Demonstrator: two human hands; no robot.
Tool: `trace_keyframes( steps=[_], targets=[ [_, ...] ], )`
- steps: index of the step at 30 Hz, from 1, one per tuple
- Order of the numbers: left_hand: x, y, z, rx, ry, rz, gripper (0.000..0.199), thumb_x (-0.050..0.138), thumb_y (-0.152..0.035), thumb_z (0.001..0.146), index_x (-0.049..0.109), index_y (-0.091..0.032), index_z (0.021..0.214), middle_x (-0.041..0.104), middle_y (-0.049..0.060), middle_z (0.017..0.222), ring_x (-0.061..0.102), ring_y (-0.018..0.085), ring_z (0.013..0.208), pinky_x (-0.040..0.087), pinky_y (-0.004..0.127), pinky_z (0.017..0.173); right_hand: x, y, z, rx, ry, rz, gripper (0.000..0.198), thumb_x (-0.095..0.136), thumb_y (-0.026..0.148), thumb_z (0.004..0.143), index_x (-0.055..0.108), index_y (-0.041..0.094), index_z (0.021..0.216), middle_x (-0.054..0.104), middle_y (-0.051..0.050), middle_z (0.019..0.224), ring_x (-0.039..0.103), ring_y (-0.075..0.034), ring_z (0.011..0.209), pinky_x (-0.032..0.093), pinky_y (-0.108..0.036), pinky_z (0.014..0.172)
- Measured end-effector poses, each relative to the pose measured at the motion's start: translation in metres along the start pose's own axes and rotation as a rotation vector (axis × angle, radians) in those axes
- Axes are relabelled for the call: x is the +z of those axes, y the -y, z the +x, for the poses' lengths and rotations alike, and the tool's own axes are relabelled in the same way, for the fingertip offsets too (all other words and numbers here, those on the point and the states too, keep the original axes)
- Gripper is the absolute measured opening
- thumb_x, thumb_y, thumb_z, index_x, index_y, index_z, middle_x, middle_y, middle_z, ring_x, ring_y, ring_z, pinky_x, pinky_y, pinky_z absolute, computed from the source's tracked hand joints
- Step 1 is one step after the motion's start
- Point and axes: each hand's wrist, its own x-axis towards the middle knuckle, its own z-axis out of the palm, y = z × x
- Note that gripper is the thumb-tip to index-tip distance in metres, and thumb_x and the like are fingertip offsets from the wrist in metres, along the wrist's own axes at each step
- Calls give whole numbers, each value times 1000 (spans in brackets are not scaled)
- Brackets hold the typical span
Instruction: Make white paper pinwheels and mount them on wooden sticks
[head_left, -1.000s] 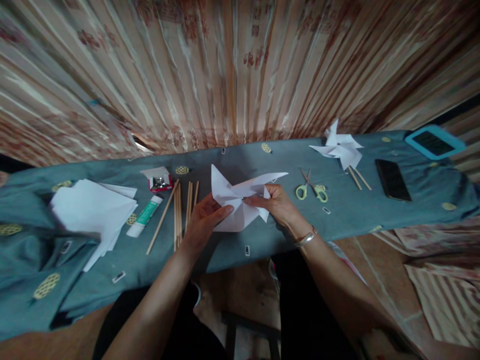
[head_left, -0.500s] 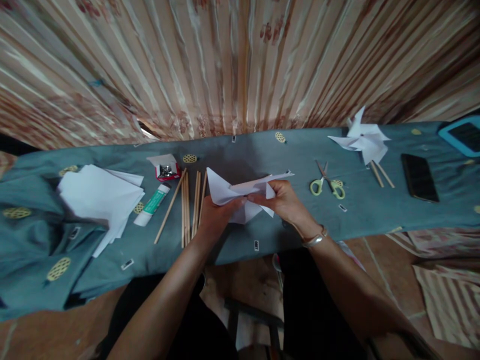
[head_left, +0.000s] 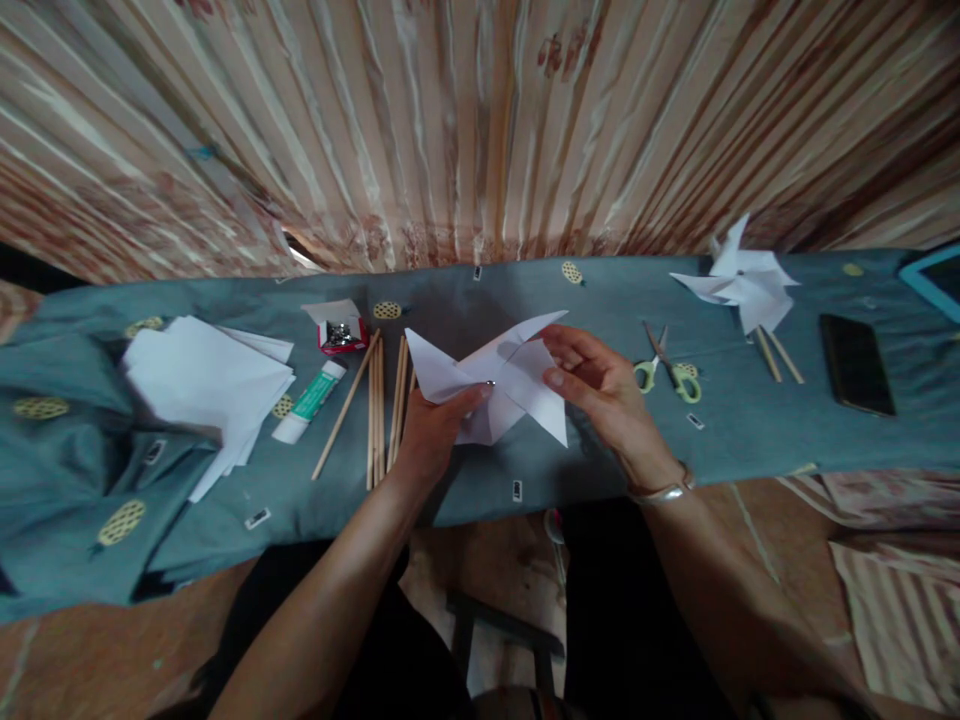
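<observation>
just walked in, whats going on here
A person's left hand holds a white paper pinwheel, thumb beside the small metal piece at its centre. The right hand is open at the pinwheel's right edge. Wooden sticks lie to the left; scissors and a second pinwheel lie to the right.

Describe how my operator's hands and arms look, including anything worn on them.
Both the left hand and the right hand are ungloved. The left forearm shows no sleeve, and its wrist has no band in view. A shiny, silver-coloured bracelet circles the right wrist. Near the picture's bottom edge, the right arm is too dark to make out.
</observation>
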Motion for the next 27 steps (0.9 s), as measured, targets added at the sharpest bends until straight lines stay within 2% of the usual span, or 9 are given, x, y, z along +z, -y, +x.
trace_keyframes(
  steps=[4,6,8,10,12,18,27],
  targets=[
    [0,1,1,3,-18,-29,30,87,-22,52,75,-16,78,77,2,77,69,19,71,55,31,69,-1,19,-15,-329,-333,-473,34,68,36,87,64,27,120,62,-9,133,56,-29,127,45,-51,107],
    [0,1,1,16,-28,-33,29,86,-21,52,75,-16,78,76,2,76,69,18,70,55,30,68,4,33,-25,-496,-346,-746,27,64,26,90,65,29,116,55,-8,140,51,-30,132,41,-53,112],
    [1,1,1,17,-20,-23,28,85,-21,54,75,-17,80,76,2,76,69,18,68,56,29,67,12,41,-33,-638,-275,-925,20,63,19,90,67,28,108,54,-8,140,53,-31,130,45,-52,107],
    [1,1,0,1,-5,2,27,85,-23,56,76,-16,81,77,3,76,69,18,68,56,30,66,20,40,-36,-648,-140,-994,17,61,19,91,67,27,104,51,-9,143,52,-32,131,45,-52,108],
    [1,2,-2,-10,2,19,27,86,-24,57,76,-15,80,77,3,76,69,18,67,56,30,67,27,31,-35,-663,-65,-999,15,58,20,93,66,27,103,48,-7,149,48,-31,136,44,-53,110],
    [2,1,-5,-8,35,31,26,86,-20,54,77,-13,77,77,5,77,70,20,69,57,31,69,31,11,-27,-560,-14,-969,17,54,20,95,69,25,100,40,-6,156,27,-33,150,31,-58,118],
    [0,3,-6,-8,66,26,26,87,-21,53,76,-13,75,76,4,75,69,18,67,57,32,69,31,9,-25,-510,-7,-929,10,57,21,93,67,23,93,35,-5,159,22,-32,152,28,-56,120]
  ],
)
